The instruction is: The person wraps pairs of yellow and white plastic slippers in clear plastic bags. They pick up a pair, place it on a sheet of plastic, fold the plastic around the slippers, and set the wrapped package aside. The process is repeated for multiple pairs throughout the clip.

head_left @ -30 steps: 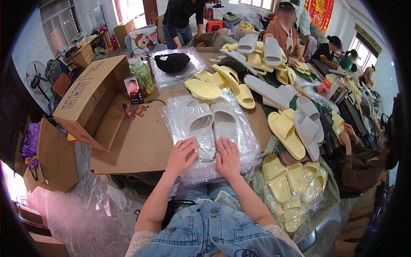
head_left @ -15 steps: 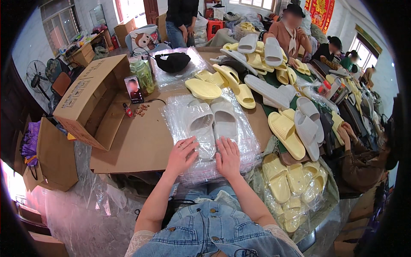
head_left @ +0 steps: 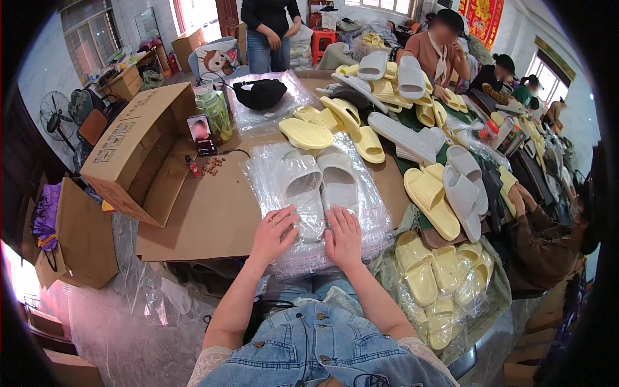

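Both hands lie flat, palms down and fingers spread, grasping nothing: the left hand point(head_left: 274, 233) and the right hand point(head_left: 343, 237) press on the near edge of a stack of clear plastic bags point(head_left: 316, 213) spread across a brown cardboard sheet point(head_left: 206, 213) that covers the worktable. On top of the bags, just beyond the fingertips, a pair of white slide sandals point(head_left: 319, 187) lies side by side, toes pointing away from the person; the left hand's fingertips touch the heel of the left sandal, while the right hand rests just short of the other heel.

Beyond the pair, yellow slide sandals point(head_left: 329, 126) lie scattered on the table, with more white and yellow ones point(head_left: 445, 187) heaped along the right side. Below the table's right edge, a large clear bag of pale yellow sandals point(head_left: 438, 284) hangs near the person's denim-clad lap.

To the left, an open cardboard box point(head_left: 138, 148) lies on its side, and near its mouth stand a small phone point(head_left: 201, 134) and a green bottle point(head_left: 216, 113), with a few small brown bits strewn beside them. A black cap point(head_left: 260, 93) sits on plastic farther back.

At the right edge a co-worker's brown sleeve point(head_left: 548, 238) reaches toward the sandal pile. Other people stand or sit at the far end of the room, and a fan point(head_left: 58, 109) stands at far left.
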